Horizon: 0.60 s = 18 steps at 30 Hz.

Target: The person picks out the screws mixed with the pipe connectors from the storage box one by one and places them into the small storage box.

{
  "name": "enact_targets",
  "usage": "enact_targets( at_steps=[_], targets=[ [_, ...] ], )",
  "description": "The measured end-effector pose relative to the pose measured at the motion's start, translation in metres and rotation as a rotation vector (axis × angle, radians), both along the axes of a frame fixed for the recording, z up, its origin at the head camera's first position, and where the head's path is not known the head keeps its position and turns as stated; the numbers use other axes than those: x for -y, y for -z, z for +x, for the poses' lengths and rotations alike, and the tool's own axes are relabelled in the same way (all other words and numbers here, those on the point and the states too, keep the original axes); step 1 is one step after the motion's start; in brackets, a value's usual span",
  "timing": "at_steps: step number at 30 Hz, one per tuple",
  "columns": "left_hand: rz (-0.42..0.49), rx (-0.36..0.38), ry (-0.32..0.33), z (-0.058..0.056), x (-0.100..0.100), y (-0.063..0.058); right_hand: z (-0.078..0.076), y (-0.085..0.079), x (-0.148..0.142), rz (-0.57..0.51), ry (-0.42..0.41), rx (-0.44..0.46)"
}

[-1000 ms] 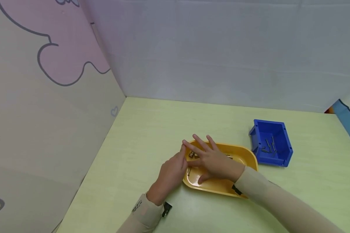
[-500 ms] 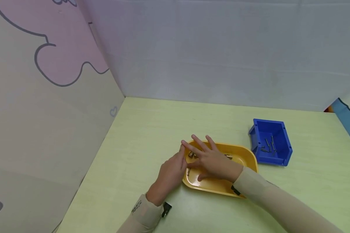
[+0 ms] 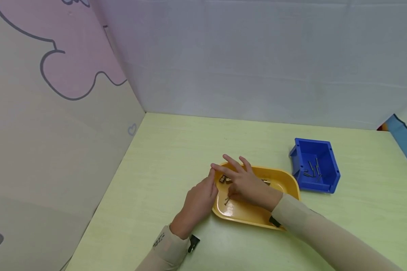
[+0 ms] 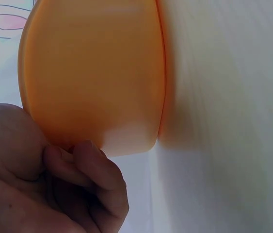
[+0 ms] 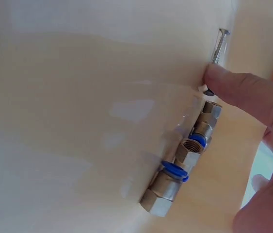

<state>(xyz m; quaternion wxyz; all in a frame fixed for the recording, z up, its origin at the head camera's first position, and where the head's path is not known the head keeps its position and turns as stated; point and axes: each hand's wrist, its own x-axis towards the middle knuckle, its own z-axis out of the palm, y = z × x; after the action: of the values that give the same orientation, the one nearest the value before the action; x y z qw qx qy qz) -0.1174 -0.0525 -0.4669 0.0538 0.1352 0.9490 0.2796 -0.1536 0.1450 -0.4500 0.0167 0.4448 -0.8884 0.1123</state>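
Note:
My left hand grips the left end of a yellow tray; in the left wrist view its curled fingers lie against the tray's outer wall. My right hand reaches over the tray, two of its fingers stretched toward the far rim. One bent fingertip touches the small screws on the tray floor. Seen from the right wrist, that fingertip presses on a screw. Beside it lie several metal tube fittings with blue rings, partly under the right hand in the head view.
A blue bin with several screws or pins stands right behind the tray's right end. The pale green tabletop meets a wall at the left and a white cloth backdrop behind.
The right hand's spread index finger has bent in toward the thumb, and the screws have slid a little right, away from the tray's left end. The left hand has stayed put.

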Motion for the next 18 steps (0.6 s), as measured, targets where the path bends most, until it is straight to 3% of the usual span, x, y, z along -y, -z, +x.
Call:
enact_targets(
  at_steps=[12, 18],
  targets=[
    [-0.010, -0.003, 0.005, 0.0002, 0.0008, -0.0009, -0.0073, 0.0010, 0.0053, -0.049, -0.024, -0.127],
    [-0.008, -0.011, 0.007, 0.0005, 0.0012, -0.0001, -0.0095, -0.0053, 0.0008, -0.094, 0.007, -0.098]
  ],
)
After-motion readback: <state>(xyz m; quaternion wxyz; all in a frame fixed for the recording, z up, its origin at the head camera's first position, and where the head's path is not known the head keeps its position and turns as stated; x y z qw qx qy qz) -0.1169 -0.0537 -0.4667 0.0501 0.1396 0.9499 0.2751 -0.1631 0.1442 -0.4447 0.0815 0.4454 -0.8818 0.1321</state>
